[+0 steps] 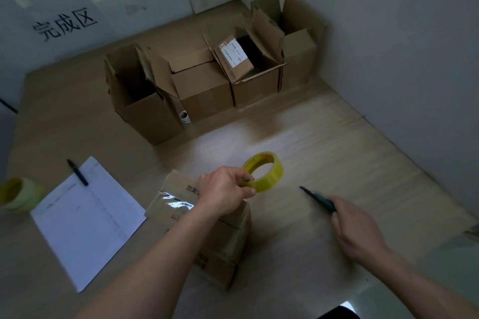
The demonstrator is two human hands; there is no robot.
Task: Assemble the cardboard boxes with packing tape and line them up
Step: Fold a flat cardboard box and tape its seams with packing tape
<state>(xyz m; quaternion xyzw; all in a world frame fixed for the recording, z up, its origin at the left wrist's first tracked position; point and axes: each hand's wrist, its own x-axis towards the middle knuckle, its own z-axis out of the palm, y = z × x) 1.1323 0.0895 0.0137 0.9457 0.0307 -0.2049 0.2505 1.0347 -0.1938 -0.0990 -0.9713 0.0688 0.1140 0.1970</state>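
Note:
My left hand (225,190) grips a yellow roll of packing tape (264,172) just above a small cardboard box (220,235) that stands on the floor in front of me, with a shiny strip of tape across its top. My right hand (355,228) holds a teal-handled cutter (318,199) to the right of the box, blade pointing up-left. Along the far side, several cardboard boxes (204,88) with open flaps stand in a row.
A white paper sheet (88,220) with a black pen (77,172) lies at left, beside another yellow tape roll (18,194). A small white roll (184,116) lies between two boxes in the row. A sign with characters (64,24) hangs on the left wall; a wall stands at right.

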